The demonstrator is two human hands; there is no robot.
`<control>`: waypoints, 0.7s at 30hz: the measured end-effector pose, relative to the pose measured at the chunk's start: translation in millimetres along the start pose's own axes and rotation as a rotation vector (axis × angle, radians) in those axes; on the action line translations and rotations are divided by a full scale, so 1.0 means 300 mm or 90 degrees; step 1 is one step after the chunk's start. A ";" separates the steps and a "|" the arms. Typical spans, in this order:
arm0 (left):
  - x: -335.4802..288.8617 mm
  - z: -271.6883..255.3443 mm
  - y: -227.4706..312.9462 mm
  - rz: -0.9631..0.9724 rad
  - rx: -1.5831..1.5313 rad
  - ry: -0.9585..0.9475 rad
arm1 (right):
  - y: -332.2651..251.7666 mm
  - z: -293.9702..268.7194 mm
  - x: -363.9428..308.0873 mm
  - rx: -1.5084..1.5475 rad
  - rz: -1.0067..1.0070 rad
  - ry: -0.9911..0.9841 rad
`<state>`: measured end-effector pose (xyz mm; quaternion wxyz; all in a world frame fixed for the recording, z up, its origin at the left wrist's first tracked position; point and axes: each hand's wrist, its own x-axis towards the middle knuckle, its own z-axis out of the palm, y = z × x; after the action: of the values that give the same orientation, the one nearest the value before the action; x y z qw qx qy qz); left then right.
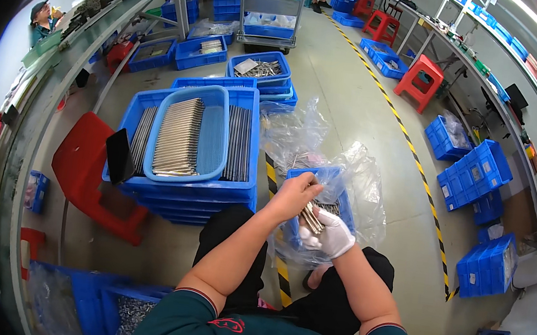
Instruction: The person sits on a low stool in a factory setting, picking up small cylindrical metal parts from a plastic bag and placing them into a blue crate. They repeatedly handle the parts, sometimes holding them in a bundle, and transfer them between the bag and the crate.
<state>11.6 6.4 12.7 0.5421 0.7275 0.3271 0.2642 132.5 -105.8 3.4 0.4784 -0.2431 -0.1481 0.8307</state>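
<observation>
My gloved right hand (pixel 330 235) is closed around a small bunch of shiny metal rods (pixel 312 219), held at a slant over a small blue bin (pixel 347 214). Bare, my left hand (pixel 294 194) is curled at the upper end of that bunch, fingertips together; what they pinch is hidden. More metal pieces (pixel 329 207) lie in the bin below, partly covered by my hands. Crumpled clear plastic bags (pixel 364 198) spread around the bin. To the left, a light blue basket (pixel 214 136) holds a neat row of similar rods (pixel 179 137).
Under the basket is a stack of blue crates (pixel 249 195) with darker rods along both sides. A black phone-like slab (pixel 120 156) leans at its corner by a red chair (pixel 86 170). A cart (pixel 269 19) stands ahead. Yellow-black tape (pixel 405 130) crosses the floor.
</observation>
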 end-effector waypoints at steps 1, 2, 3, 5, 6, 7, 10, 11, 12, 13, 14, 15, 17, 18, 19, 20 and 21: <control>-0.004 -0.008 0.017 -0.027 0.024 -0.001 | 0.009 0.003 0.015 0.013 -0.003 0.011; -0.004 -0.012 0.026 -0.054 0.049 -0.002 | 0.016 0.006 0.027 0.025 -0.007 0.022; 0.003 -0.010 0.017 -0.010 0.102 0.017 | 0.018 0.008 0.033 0.038 -0.012 0.033; 0.001 -0.017 -0.009 0.071 0.215 0.058 | 0.007 0.039 0.040 0.021 0.004 0.048; -0.003 -0.019 -0.014 0.058 0.211 0.055 | 0.003 0.038 0.043 0.006 0.019 0.040; -0.009 -0.021 -0.007 0.046 0.207 0.051 | -0.001 0.036 0.045 -0.008 0.033 0.032; -0.019 -0.018 0.022 -0.032 0.094 0.077 | -0.005 0.058 0.033 -0.091 0.021 0.084; -0.020 -0.017 0.028 -0.066 0.040 0.091 | -0.007 0.056 0.030 -0.122 0.013 0.112; -0.014 -0.019 0.017 -0.020 0.053 0.149 | -0.011 0.052 0.025 -0.153 0.004 0.140; -0.006 -0.021 -0.001 0.025 0.064 0.206 | -0.013 0.046 0.018 -0.184 -0.004 0.170; -0.001 -0.024 -0.014 0.071 0.075 0.262 | -0.020 0.053 0.011 -0.214 -0.043 0.175; 0.005 -0.029 -0.020 0.063 0.027 0.251 | -0.031 0.043 0.004 -0.223 -0.074 0.195; 0.004 -0.032 -0.029 0.036 -0.070 0.227 | -0.058 0.054 -0.018 -0.351 -0.172 0.284; 0.009 -0.029 -0.035 0.043 -0.106 0.211 | -0.079 0.071 -0.029 -0.373 -0.203 0.301; 0.010 -0.026 -0.040 0.010 -0.170 0.179 | -0.098 0.079 -0.037 -0.390 -0.230 0.317; 0.007 -0.019 -0.039 -0.027 -0.236 0.142 | -0.112 0.066 -0.049 -0.362 -0.246 0.297; 0.002 -0.013 -0.035 -0.064 -0.302 0.107 | -0.127 0.057 -0.060 -0.328 -0.242 0.288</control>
<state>7.1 11.3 3.5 0.6811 0.5382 0.3357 0.3656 158.4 -102.7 40.8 0.5678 -0.5004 -0.2849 0.5883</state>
